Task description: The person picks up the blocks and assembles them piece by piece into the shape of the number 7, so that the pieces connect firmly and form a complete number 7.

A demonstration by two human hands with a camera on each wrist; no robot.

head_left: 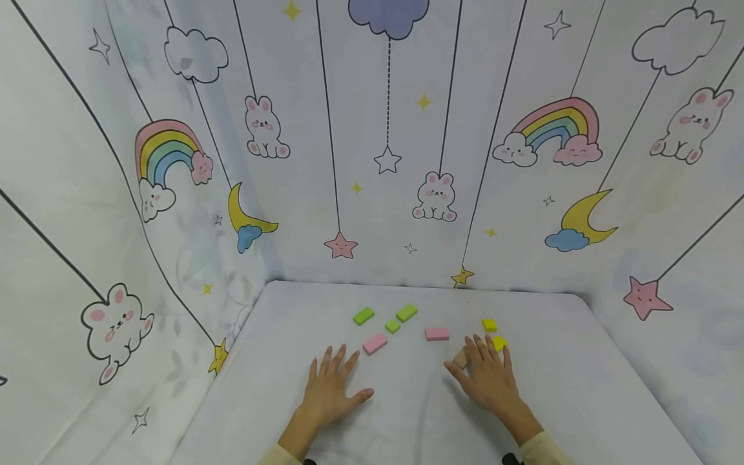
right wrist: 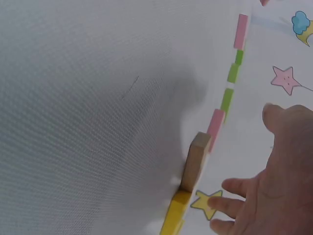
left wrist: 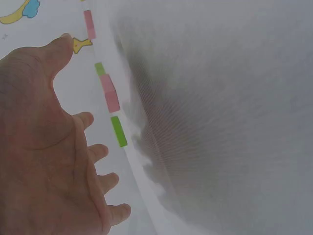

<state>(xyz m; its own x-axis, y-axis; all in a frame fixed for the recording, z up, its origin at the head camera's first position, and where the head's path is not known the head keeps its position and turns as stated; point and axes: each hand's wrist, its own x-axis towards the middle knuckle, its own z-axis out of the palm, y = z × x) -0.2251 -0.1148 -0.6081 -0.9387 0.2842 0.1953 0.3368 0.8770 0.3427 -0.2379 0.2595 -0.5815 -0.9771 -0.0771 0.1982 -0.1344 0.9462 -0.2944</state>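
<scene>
In the head view, the left hand (head_left: 330,392) hovers palm down with fingers spread, its fingertips just below a pink block (head_left: 374,343). The right hand (head_left: 491,381), fingers also spread, is over a wooden block (head_left: 462,357) and partly hides it; a yellow block (head_left: 498,343) lies by its fingertips. The right wrist view shows the wooden block (right wrist: 196,161) beside a yellow one (right wrist: 176,213), with a gap between them and the right hand (right wrist: 279,181). Nothing is held in the left hand (left wrist: 54,142) in the left wrist view.
Farther back on the white table (head_left: 279,336) lie green blocks (head_left: 363,316), (head_left: 407,312) is another green block, and a second pink block (head_left: 436,334) and a second yellow block (head_left: 489,325) are to the right. A patterned cloth (head_left: 383,213) hangs behind and around the table.
</scene>
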